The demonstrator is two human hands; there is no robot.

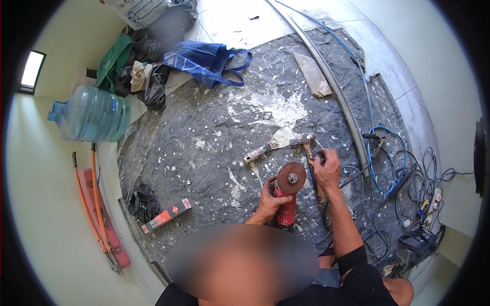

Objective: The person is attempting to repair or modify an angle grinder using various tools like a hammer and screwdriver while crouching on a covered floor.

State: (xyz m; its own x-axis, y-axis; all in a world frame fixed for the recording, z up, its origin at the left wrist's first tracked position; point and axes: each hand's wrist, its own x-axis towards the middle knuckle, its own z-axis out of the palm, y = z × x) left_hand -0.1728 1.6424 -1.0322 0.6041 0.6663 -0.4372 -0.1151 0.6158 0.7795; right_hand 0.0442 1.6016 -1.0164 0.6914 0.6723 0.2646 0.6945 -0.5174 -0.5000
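My left hand (268,205) is wrapped round a red angle grinder (287,210), held upright in front of me. A brown abrasive disc (300,176) sits on its head, with the metal nut at the centre facing up. Just right of the disc, my right hand (327,171) is raised with its fingers curled together; whatever is pinched in them, if anything, is too small to make out. Beyond and partly behind that hand lies a hammer (302,139) with an orange-brown handle. A white-spattered scraper (259,153) rests on the sheet beside it.
A grey sheet (194,153) covers the tiled floor. Around it are a long metal bar (332,76), tangled cables (390,188), a power strip (434,206), a long box (166,216), a bolt cutter (102,219), a water jug (94,115) and a blue bag (204,61).
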